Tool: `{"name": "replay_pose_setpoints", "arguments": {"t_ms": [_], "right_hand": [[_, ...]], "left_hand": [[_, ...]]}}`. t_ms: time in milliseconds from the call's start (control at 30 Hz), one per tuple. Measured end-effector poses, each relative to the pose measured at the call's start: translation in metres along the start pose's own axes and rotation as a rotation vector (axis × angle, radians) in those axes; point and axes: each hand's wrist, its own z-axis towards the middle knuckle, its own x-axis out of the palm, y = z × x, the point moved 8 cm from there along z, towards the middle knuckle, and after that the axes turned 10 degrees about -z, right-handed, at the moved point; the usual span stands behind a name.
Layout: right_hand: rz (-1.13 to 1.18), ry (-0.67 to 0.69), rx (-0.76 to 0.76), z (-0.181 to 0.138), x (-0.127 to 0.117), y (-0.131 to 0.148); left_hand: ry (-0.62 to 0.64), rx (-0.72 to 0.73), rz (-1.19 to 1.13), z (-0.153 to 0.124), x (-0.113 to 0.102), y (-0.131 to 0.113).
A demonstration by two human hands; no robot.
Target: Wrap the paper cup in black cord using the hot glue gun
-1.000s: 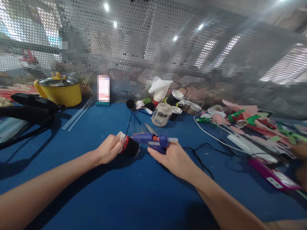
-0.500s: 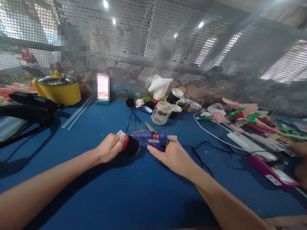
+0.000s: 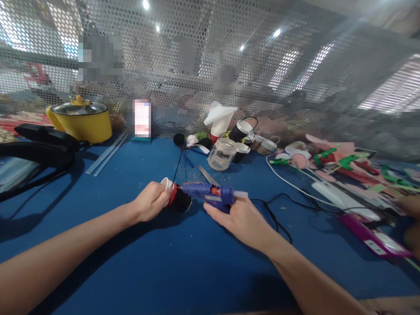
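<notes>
My left hand (image 3: 152, 202) is closed around a paper cup (image 3: 181, 201) that lies tilted on its side, its white rim towards the hand. Black yarn covers the cup's lower part, with a red band nearer the rim. A black strand (image 3: 177, 168) runs from the cup up to a black yarn ball (image 3: 179, 139) at the back. My right hand (image 3: 246, 221) grips a blue hot glue gun (image 3: 210, 193), a clear glue stick jutting from its rear. The gun's nozzle is at the red band; whether it touches cannot be made out. Scissors (image 3: 207, 175) lie just behind the gun.
A clear jar (image 3: 222, 154), stacked white cups (image 3: 220, 124) and yarn-wrapped cups stand at the back. A yellow pot (image 3: 82, 124) and a lit phone (image 3: 141, 119) are at left. Cables, a purple power strip (image 3: 374, 236) and craft pieces crowd the right, where part of another person shows.
The glue gun and my right hand have shifted slightly to the right and down. My left hand keeps the cup in nearly the same place.
</notes>
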Motion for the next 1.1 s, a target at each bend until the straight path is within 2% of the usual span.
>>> {"name": "replay_pose_setpoints", "arguments": {"t_ms": [300, 633, 1100], "right_hand": [[-0.032, 0.004, 0.011, -0.005, 0.001, 0.0], [-0.084, -0.11, -0.055, -0.011, 0.003, 0.007], [-0.069, -0.072, -0.06, -0.013, 0.006, 0.011]], "left_hand": [[-0.015, -0.079, -0.024, 0.0, -0.001, 0.006], [-0.077, -0.227, -0.106, 0.0, -0.003, 0.017], [-0.108, -0.297, -0.146, 0.0, -0.004, 0.016]]}}
